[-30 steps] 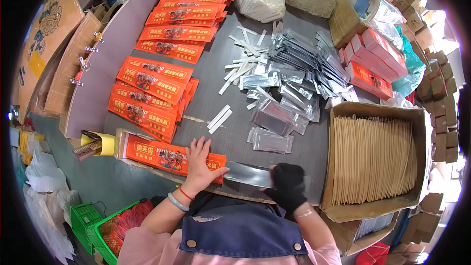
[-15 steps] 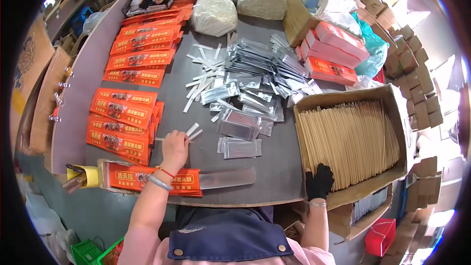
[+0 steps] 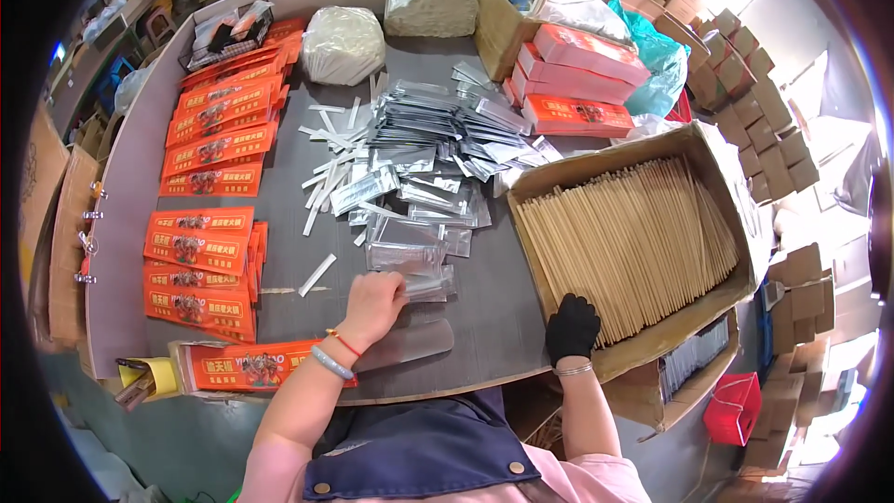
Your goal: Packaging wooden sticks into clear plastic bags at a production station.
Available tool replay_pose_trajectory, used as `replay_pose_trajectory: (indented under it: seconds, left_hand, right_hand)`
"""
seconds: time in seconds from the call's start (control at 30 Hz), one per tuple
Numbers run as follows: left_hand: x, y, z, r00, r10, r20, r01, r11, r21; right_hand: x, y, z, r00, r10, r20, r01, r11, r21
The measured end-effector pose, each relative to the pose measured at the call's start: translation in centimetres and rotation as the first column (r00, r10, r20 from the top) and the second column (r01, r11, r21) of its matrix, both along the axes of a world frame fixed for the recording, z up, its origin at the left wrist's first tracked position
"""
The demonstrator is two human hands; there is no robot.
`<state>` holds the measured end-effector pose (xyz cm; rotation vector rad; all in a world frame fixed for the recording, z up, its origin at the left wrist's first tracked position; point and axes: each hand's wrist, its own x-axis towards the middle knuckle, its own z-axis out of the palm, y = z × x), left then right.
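My bare left hand [image 3: 375,303] is closed with curled fingertips at the near edge of the flat clear plastic packets [image 3: 430,287]; what is in it is hidden. Just left of it, one white paper strip [image 3: 318,275] lies alone on the grey table [image 3: 484,335]. Under my left wrist a red printed sleeve [image 3: 251,366] rests at the front edge, and a clear plastic sleeve [image 3: 419,343] sticks out to its right. My right hand [image 3: 573,328], in a black glove, curls its fingers on the ends of wooden chopsticks [image 3: 633,251] in an open cardboard box.
Red sleeves [image 3: 200,247] lie in overlapping piles along the left. Silvery packets [image 3: 419,121] and white strips [image 3: 326,177] heap in the middle. Behind stand plastic-wrapped bundles [image 3: 343,45] and red-and-white stacks [image 3: 577,74]. The chopstick box [image 3: 745,251] fills the right edge.
My left hand has moved right from the sleeve piles to the clear packets; one white strip now lies on the table. My right hand stays at the chopsticks. The whole view has shifted.
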<state>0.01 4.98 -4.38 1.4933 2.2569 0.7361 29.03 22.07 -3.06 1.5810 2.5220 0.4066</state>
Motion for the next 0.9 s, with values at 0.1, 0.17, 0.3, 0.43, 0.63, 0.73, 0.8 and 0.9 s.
replay_pose_trajectory:
  seconds: [0.1,0.17,0.3,0.43,0.63,0.73,0.8,0.9]
  left_hand:
    - [0.0,-2.3,3.0,0.91,0.041,0.412,0.039,0.982,-0.184]
    - [0.3,-5.0,3.6,0.803,0.121,0.584,0.051,0.962,-0.269]
    - [1.7,-8.6,3.1,0.999,-0.033,-0.028,0.033,0.999,-0.03]
    - [1.5,-10.0,3.2,0.997,0.074,0.03,-0.076,0.995,0.06]
    - [0.9,-13.0,3.2,0.999,0.04,-0.026,-0.039,0.999,0.035]
    - [0.8,-13.7,3.0,0.996,0.013,-0.086,-0.01,0.999,0.034]
    - [0.7,-14.1,2.1,0.994,0.006,-0.11,-0.001,0.999,0.047]
    - [1.2,-13.3,0.9,0.998,0.001,-0.069,0.002,0.999,0.047]
  right_hand:
    - [1.0,0.9,-1.2,0.999,-0.005,0.041,0.004,1.0,0.012]
    - [0.6,1.0,-1.2,0.999,0.005,0.051,-0.006,1.0,0.009]
    - [-0.3,0.7,-0.1,1.0,-0.019,0.018,0.019,0.999,-0.03]
    - [-0.9,-0.3,-0.3,0.999,-0.05,0.016,0.05,0.998,-0.031]
    - [0.8,-1.0,0.8,0.867,0.215,-0.45,-0.264,0.963,-0.048]
    - [-1.2,-2.4,1.9,0.749,0.459,-0.479,-0.592,0.787,-0.172]
    - [-2.9,-3.9,3.0,0.735,0.474,-0.485,-0.675,0.58,-0.457]
    - [-5.8,-5.7,0.3,0.683,0.564,-0.464,-0.728,0.579,-0.367]
